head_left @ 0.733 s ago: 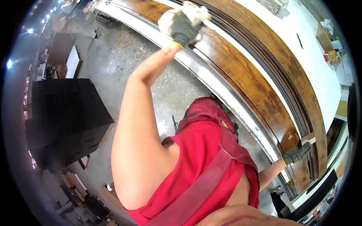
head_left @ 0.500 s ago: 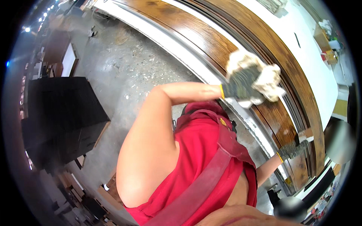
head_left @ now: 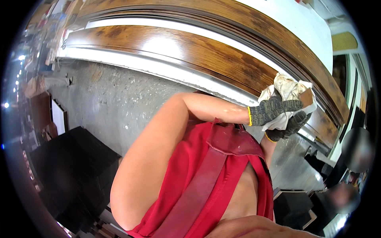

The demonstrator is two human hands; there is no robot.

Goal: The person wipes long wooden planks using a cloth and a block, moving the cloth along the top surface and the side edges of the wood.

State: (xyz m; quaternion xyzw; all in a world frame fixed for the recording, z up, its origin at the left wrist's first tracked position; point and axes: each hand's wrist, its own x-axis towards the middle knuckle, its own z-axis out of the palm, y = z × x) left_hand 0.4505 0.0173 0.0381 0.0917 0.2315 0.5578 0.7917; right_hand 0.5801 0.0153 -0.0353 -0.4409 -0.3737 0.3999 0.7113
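Note:
Both my hands wear dark knitted gloves with yellow cuffs and meet at a crumpled cream cloth rag [head_left: 284,84]. My left hand [head_left: 276,110] is closed on the rag, its fingers stretching across to a small flat brown piece [head_left: 306,98] that lies against the cloth. Just below, my right hand [head_left: 291,126] curls round the rag's lower edge; its palm is hidden. The hands are over the near right end of a glossy brown stained wooden board [head_left: 214,47]. I cannot tell whether the rag touches the board.
A second stained board [head_left: 278,29] runs behind, with dark grooved strips between. Beyond it is a white surface [head_left: 305,23]. A pale ledge [head_left: 158,68] edges the near side, above a speckled grey floor [head_left: 119,95]. A black box-shaped unit [head_left: 75,166] stands at left.
My view has turned, and the boards now run more sideways. My left hand has brought the rag to my right hand, which has left the board's right end. The hands were apart before.

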